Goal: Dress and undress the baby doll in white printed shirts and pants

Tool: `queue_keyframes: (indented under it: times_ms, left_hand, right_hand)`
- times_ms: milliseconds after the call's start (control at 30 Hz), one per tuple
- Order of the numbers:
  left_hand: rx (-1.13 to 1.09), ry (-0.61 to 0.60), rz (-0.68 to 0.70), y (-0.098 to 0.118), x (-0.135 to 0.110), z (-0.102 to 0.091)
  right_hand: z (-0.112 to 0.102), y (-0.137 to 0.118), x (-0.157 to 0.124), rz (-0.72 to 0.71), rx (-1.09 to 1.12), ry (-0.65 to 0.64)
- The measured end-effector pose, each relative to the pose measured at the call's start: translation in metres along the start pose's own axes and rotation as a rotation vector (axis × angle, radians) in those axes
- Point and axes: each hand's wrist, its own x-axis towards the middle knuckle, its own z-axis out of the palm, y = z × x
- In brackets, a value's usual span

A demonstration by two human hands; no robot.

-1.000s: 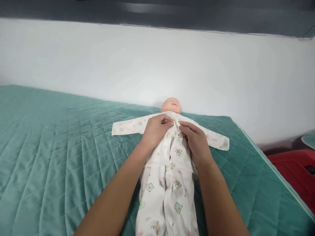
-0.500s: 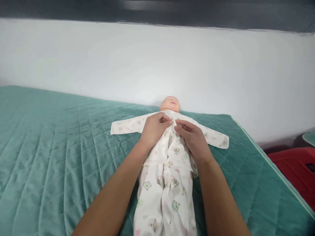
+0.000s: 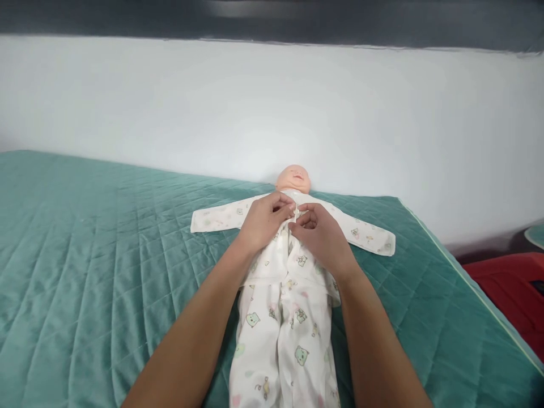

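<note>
A baby doll (image 3: pixel 293 178) lies on its back with its head toward the wall. It wears a white printed baby shirt (image 3: pixel 369 233) with long sleeves spread to both sides, and matching pants (image 3: pixel 272 345). At the upper chest, my left hand (image 3: pixel 267 218) pinches one edge of the shirt's front opening. My right hand (image 3: pixel 321 232) faces it from the other side, thumb and fingers closed on the opposite edge. A small pale spot, perhaps a button or snap, shows between the fingertips. Below the hands the two front edges run down close together.
A green quilted cover (image 3: pixel 106 255) lies beneath the doll. The white wall (image 3: pixel 272 107) rises right behind its head, with a dark band (image 3: pixel 272 22) above. Off the bed's right edge is a red object (image 3: pixel 510 289), partly out of view.
My right hand has shifted slightly left, and its fingers are more curled against the front edge. My left hand stays nearly in place, and the fingertips are closer together.
</note>
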Motion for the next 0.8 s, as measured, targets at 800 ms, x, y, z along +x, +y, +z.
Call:
queue_keyframes:
  times_ms: [800]
  left_hand:
    - [-0.281, 0.020, -0.130, -0.009, 0.003, 0.001]
  right_hand:
    - [0.012, -0.018, -0.010, -0.055, -0.317, 0.053]
